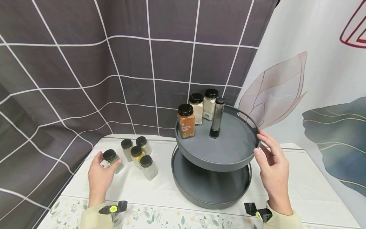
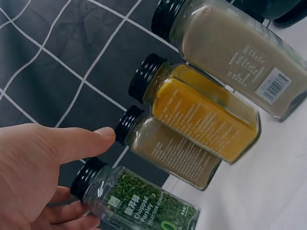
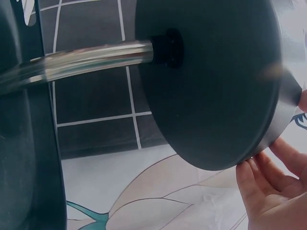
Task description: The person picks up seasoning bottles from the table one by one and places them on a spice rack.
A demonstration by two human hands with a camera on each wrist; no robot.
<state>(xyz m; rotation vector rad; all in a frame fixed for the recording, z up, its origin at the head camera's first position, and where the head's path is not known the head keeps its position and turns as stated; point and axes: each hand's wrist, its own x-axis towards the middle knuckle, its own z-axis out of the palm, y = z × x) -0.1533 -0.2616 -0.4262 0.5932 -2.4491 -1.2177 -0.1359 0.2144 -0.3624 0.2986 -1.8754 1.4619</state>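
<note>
In the head view, a green-flecked jar (image 1: 111,157) is being bracketed by the left hand (image 1: 100,178): thumb and fingers are being held spread about it, and whether firm contact is being made cannot be told. Just beyond that grip, to its right, a yellow jar (image 1: 137,156) is standing among three others. Further right, the upper tray (image 1: 228,146) is being touched at its near-right rim by the right hand (image 1: 274,168), its fingers lying apart. Across from that hand, a pepper jar (image 1: 186,124) is being carried near the tray's far-left edge, and the lower tray (image 1: 204,187) is sitting beneath.

In the left wrist view, the parsley label of the bracketed jar is being shown below the thumb, which is being kept straight and is overlapping a neighbouring lid; touch there cannot be told. A sound hold is probably depending on thumb and fingers being closed evenly on this jar alone, with the neighbours left undisturbed.

In the right wrist view, the upper tray's outer wall is being met by the fingertips, beyond which a metal post (image 3: 103,60) is running. Steadying is likely being served best by light pressure, no tilting.
</note>
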